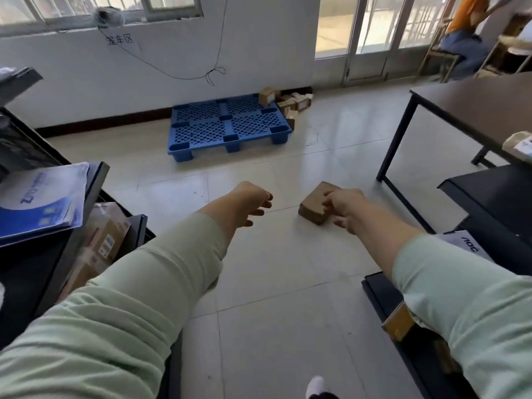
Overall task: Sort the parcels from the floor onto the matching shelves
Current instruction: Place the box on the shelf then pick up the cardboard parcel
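One small brown parcel (316, 203) is hanging above the tiled floor (259, 269), the right hand (345, 208) closing its grip around the near edge. The left hand (250, 204) is reaching out beside it, its grip apart and holding nothing. One blue pallet (227, 123) is lying by the wall, a heap of more parcels (290, 103) sitting at its right corner. Black shelves (57, 249) are flanking both arms, and one dark bench (472, 108) is standing to the right.
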